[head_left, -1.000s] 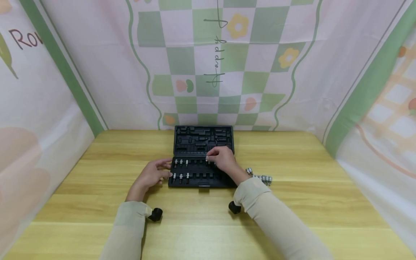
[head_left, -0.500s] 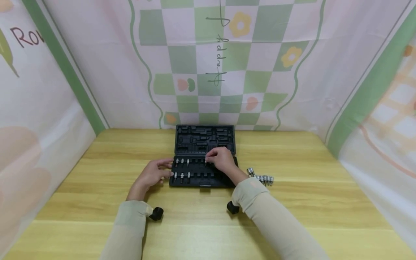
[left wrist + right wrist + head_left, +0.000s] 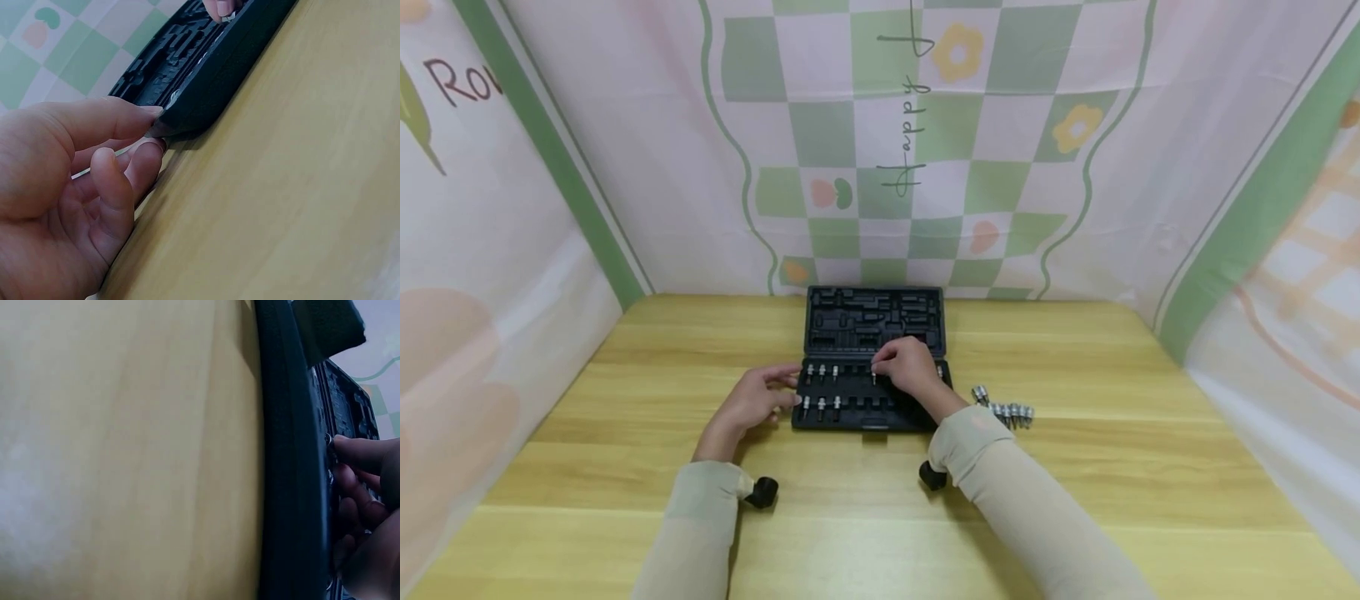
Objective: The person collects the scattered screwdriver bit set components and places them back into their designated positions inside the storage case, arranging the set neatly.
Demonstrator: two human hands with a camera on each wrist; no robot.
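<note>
A black socket case [image 3: 871,429] lies open on the table. My left hand [image 3: 751,407] holds its left edge; in the left wrist view the thumb [image 3: 134,115] lies on the rim and some other fingers curl below near the corner. My right hand [image 3: 913,367] pinches a small silver bit socket [image 3: 874,377] at the case's back row. Several bit sockets [image 3: 822,372] sit at the left of that row, and several more [image 3: 822,407] at the left of the front row. My right hand hides part of the case's right half.
Several loose bit sockets [image 3: 1011,414] lie in a cluster on the wooden table [image 3: 850,517], right of the case. The raised lid [image 3: 876,321] has moulded recesses and stands near the patterned cloth [image 3: 887,200] at the back. Cloth also hangs at both sides.
My right hand has shifted slightly left, and the bit socket in its fingers is lower against the back row. A socket at that row's right end has come into view. My left hand stays put.
</note>
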